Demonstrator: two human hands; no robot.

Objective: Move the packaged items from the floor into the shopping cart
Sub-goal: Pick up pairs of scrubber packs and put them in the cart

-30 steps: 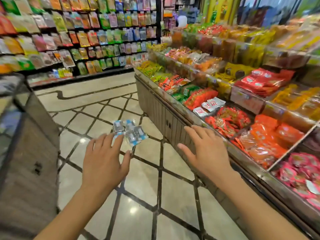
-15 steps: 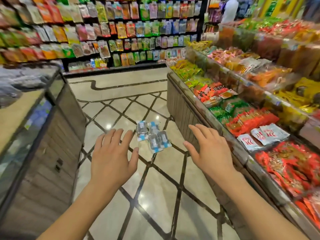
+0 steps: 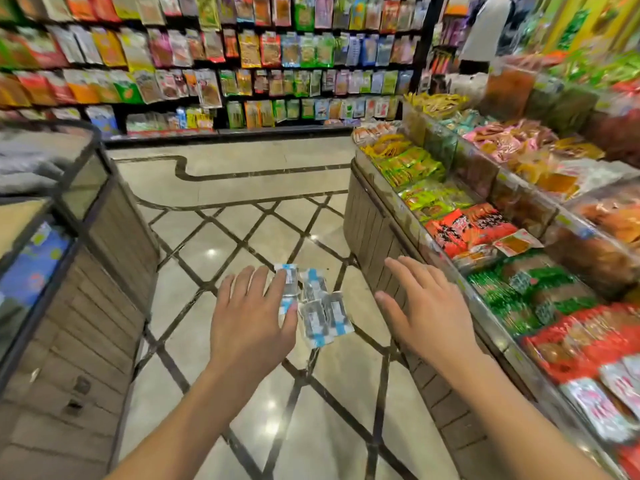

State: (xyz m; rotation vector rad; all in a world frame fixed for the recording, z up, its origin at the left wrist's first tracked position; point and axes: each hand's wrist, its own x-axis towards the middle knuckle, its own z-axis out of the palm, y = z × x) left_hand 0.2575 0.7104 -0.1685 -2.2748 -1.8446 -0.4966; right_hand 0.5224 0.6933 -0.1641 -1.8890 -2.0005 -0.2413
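- On my far left I saw a wood-panelled display counter [image 3: 86,306] with a dark-framed glass top; its right edge ran diagonally toward the middle of the aisle.
- Behind it, a wall of hanging snack packets [image 3: 207,57] closed off the far end of the shop.
- Between the counter and the stand opposite lay the tiled floor [image 3: 242,237], a pale marble with dark diagonal lines, open ahead to the curved dark border strip.
- The left hand [image 3: 251,322] was stretched out palm down with fingers straight and slightly spread, holding nothing that I could see; its forefinger side overlapped the near edge of the packets from my view, though I could not tell whether it touched them.
- The packaged items [image 3: 313,304], a small cluster of clear packs with blue-and-white ends, lay on the floor between the two hands.
- The right hand [image 3: 424,313] was likewise flat and spread, holding nothing, beside the panelled corner of the stand.
- On my right, the snack display stand [image 3: 374,233] ran along the aisle, its rim holding bins of green, red and orange bags.
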